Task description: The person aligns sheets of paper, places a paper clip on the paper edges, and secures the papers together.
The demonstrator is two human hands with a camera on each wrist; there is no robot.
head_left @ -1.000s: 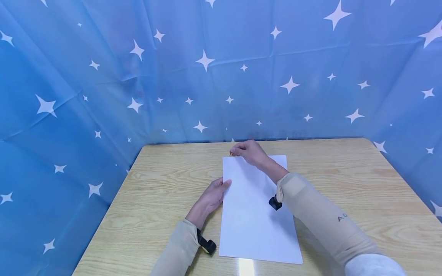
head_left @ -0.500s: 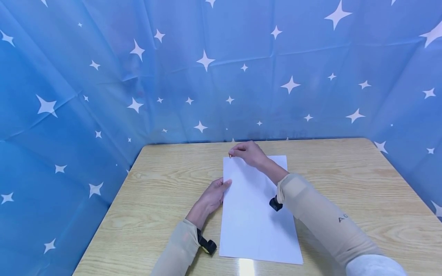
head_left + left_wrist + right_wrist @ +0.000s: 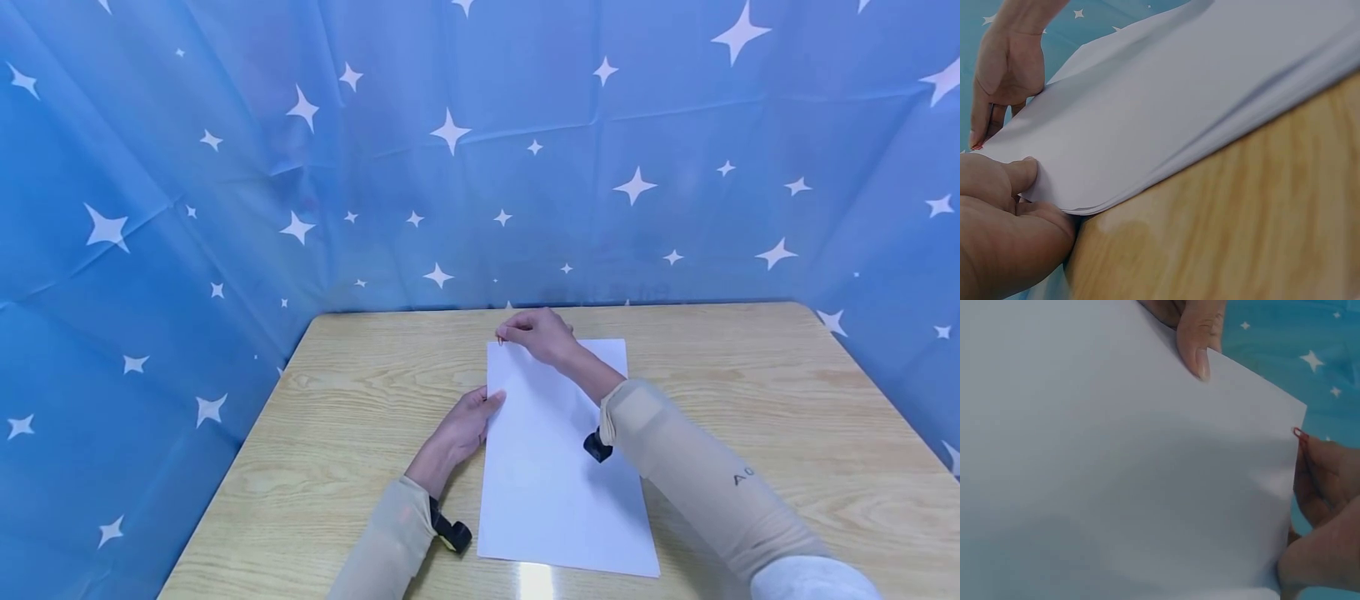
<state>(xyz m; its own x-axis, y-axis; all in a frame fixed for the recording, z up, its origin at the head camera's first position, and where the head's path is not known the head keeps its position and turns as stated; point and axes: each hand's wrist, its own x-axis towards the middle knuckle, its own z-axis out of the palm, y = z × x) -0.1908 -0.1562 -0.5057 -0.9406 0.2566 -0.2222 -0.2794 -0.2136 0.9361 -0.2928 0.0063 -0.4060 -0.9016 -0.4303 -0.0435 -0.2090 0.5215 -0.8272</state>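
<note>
A stack of white paper sheets [image 3: 555, 483] lies lengthwise before me, its corner lifted in the wrist views. With the thumb on top, my left hand [image 3: 461, 427] grips the left edge of the stack. At the far left corner, my right hand [image 3: 546, 335] pinches a small red paper clip [image 3: 1297, 432] between thumb and fingertips. The clip's looped end lies over the top edge of the paper in the right wrist view; how far it reaches onto the sheets is hard to tell. The left wrist view shows several sheets fanning slightly along the near edge [image 3: 1229, 137].
The stack rests on a light wooden table [image 3: 360, 400]. A blue curtain with white stars [image 3: 450, 208] hangs behind and at the sides. A black wrist camera [image 3: 452, 533] is strapped to the left forearm, another [image 3: 597, 446] to the right.
My right hand has shifted slightly down and left, bringing the paper clip onto the paper's top edge from just beyond it. The left hand keeps its grip in place.
</note>
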